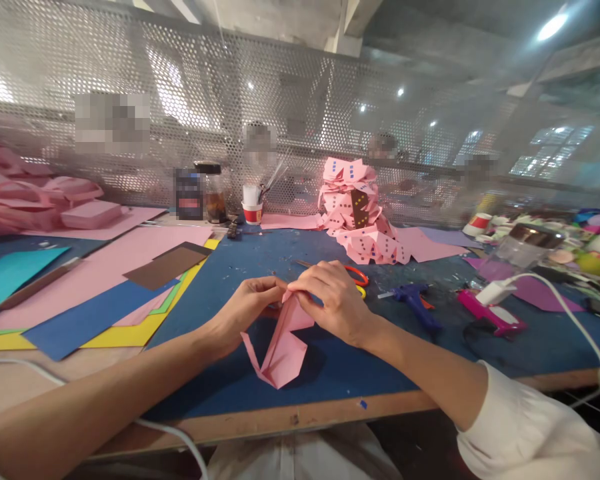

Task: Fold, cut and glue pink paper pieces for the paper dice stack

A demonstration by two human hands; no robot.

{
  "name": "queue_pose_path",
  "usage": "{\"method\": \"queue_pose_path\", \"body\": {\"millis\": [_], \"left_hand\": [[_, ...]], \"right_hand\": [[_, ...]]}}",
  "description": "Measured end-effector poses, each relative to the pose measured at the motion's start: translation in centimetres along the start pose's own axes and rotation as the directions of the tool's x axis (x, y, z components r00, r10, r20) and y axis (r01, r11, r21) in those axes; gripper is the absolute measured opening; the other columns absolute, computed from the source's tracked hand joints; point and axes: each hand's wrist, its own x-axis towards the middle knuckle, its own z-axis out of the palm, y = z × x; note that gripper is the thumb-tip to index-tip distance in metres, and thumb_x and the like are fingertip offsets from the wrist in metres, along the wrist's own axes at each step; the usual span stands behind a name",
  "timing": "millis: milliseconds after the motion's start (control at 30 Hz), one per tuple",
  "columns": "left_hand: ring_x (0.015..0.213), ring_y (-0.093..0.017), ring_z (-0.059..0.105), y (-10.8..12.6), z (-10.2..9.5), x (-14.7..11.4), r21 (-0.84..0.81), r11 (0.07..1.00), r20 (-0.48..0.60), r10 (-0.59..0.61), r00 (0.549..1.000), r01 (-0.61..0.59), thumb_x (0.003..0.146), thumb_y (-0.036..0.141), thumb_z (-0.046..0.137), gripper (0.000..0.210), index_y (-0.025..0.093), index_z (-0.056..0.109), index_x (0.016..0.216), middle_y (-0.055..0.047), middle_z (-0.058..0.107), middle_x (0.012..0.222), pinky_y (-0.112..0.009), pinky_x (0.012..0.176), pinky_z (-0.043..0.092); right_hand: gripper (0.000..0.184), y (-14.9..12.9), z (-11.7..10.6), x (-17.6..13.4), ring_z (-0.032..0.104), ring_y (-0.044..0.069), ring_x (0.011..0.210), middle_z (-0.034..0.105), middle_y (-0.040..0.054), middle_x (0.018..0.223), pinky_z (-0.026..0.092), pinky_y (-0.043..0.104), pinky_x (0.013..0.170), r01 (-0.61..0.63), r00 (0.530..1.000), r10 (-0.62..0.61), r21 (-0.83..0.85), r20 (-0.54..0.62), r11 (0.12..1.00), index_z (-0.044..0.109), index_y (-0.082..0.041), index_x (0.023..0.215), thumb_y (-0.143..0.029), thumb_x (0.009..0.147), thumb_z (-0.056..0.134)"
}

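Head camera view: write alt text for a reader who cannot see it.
A person's left hand and right hand pinch the top of a folded pink paper over a blue work surface. Beyond them stands a pile of patterned pink paper shapes; coloured sheets lie to the left, a blue glue gun and a pink one to the right.

My left hand [245, 308] and right hand [334, 301] pinch folded pink paper [289, 359] above blue mat [360, 373], scissors [361, 272] just beyond.

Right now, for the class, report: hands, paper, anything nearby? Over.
Left hand and right hand pinching creased pink paper at top. Paper's lower end splayed. Scissors beyond right hand, partly hidden.
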Motion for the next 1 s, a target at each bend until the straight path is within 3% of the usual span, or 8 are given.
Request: {"method": "queue_pose_path", "body": {"millis": [200, 333, 467, 600, 767, 1000], "left_hand": [[0.072, -0.014, 0.058, 0.24, -0.22, -0.13, -0.045, 0.999, 0.025, -0.004, 1.0, 0.005, 0.083, 0.034, 0.071, 0.02, 0.015, 0.075, 0.081, -0.003, 0.064, 0.076, -0.024, 0.069, 0.048], [0.082, -0.019, 0.064, 0.43, -0.3, -0.14, -0.031, 0.999, 0.041, -0.014, 0.999, 0.015, 0.086, 0.038, 0.069, 0.025, 0.014, 0.076, 0.088, -0.007, 0.07, 0.087, -0.027, 0.075, 0.05], [0.077, -0.017, 0.064, 0.5, -0.31, -0.06, 0.002, 0.999, 0.054, -0.032, 0.998, 0.032, 0.081, 0.043, 0.076, 0.028, 0.015, 0.074, 0.085, -0.005, 0.071, 0.082, -0.027, 0.072, 0.05], [0.069, -0.015, 0.063, 0.62, -0.21, 0.04, 0.011, 0.998, 0.052, -0.055, 0.997, 0.054, 0.074, 0.04, 0.083, 0.027, 0.015, 0.073, 0.076, -0.003, 0.069, 0.075, -0.026, 0.07, 0.051], [0.071, -0.016, 0.066, 0.81, 0.03, -0.09, 0.061, 0.998, 0.065, -0.036, 0.997, 0.032, 0.073, 0.042, 0.083, 0.029, 0.017, 0.079, 0.087, -0.003, 0.074, 0.078, -0.027, 0.072, 0.054], [0.077, -0.016, 0.068, 0.5, -0.12, -0.05, 0.118, 0.993, 0.082, -0.008, 0.997, -0.001, 0.08, 0.041, 0.078, 0.026, 0.019, 0.08, 0.092, -0.002, 0.076, 0.085, -0.026, 0.076, 0.054]], "right_hand": [[0.016, 0.05, -0.06, 0.06, 0.06, 0.02, 0.091, 0.073, 0.0048, 0.097, 0.039, 0.038, 0.084, 0.024, 0.999, -0.022, -0.065, 0.034, 0.998, 0.069, -0.02, 0.104, -0.02, 0.102, 0.054], [0.017, 0.15, -0.07, 0.04, 0.059, 0.02, 0.091, 0.074, 0.0049, 0.097, 0.038, 0.038, 0.083, 0.022, 0.999, -0.019, -0.072, 0.045, 0.997, 0.07, -0.019, 0.104, -0.022, 0.103, 0.053], [0.019, 0.21, -0.16, -0.1, 0.059, 0.021, 0.091, 0.074, 0.0051, 0.098, 0.038, 0.039, 0.083, -0.003, 0.998, 0.005, -0.044, 0.055, 0.999, 0.071, -0.02, 0.102, -0.023, 0.103, 0.052], [0.02, 0.29, -0.12, -0.03, 0.063, 0.02, 0.095, 0.074, 0.0043, 0.099, 0.041, 0.037, 0.087, -0.119, 0.991, 0.111, 0.13, 0.07, 0.984, 0.071, -0.021, 0.098, -0.024, 0.103, 0.052], [0.018, 0.43, 0.02, 0.34, 0.065, 0.016, 0.086, 0.071, 0.0021, 0.088, 0.047, 0.03, 0.082, -0.372, 0.927, 0.357, 0.373, 0.11, 0.85, 0.068, -0.02, 0.087, -0.028, 0.1, 0.058], [0.011, 0.64, 0.36, 0.28, 0.067, 0.014, 0.078, 0.072, -0.0004, 0.081, 0.049, 0.026, 0.073, -0.521, 0.85, 0.481, 0.478, 0.213, 0.707, 0.069, -0.019, 0.083, -0.027, 0.09, 0.068]]}}
